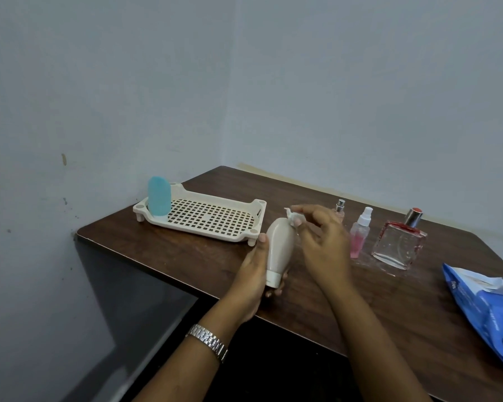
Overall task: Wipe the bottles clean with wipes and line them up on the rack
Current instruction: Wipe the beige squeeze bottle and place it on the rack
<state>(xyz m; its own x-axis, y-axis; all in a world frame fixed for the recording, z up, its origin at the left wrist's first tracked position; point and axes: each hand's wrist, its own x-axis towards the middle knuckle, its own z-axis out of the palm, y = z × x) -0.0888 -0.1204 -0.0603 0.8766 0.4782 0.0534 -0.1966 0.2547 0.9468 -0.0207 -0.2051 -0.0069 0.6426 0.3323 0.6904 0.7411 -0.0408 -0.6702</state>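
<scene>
While the left hand (251,274) is gripping the cream bottle (278,250) cap-down over the table's (163,250) near edge, the right hand (321,242) is pinching a wipe (294,217) at its top; best rotating the bottle under firm strokes.

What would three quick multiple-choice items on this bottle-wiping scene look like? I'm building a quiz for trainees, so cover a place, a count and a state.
1. Where does the blue bottle stand?
A. At the left end of the rack
B. Beside the wipes pack
C. In a hand

2. How many bottles stand on the table right of the hands?
A. One
B. Three
C. Five

3. How is the cream bottle held?
A. Upright on the rack
B. Lying on the table, untouched
C. Cap down in the left hand, while the right hand presses a wipe to its top end

Answers: 1 A, it stands alone on the rack's left end. 2 B, two spray bottles and a square glass one. 3 C, the cap points toward the person.
</scene>
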